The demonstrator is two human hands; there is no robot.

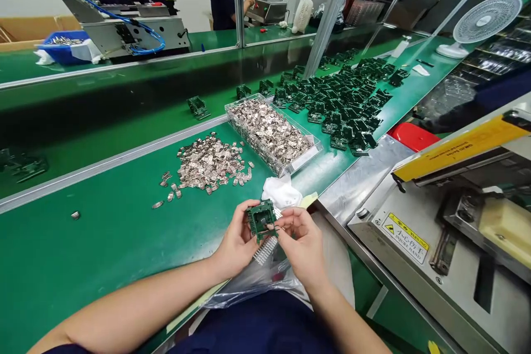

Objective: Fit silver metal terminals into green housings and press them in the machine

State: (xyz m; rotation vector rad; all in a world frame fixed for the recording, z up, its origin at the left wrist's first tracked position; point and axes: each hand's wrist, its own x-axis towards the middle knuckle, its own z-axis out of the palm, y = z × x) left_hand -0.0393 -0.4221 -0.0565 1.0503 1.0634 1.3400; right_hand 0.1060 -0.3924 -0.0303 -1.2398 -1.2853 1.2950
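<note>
Green frame (253, 221) is held by left fingers (244, 211); whether right fingers (287, 239) grip is unclear

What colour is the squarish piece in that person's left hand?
The squarish piece is dark green; the head view shows it best.

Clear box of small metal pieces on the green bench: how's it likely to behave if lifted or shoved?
The clear box has straight, sharp-edged walls, so it's probably stiff. Packed with metal-looking pieces, it's likely heavy for its size. They're heaped near the top, so a tilt or hard shove could spill some.
</note>
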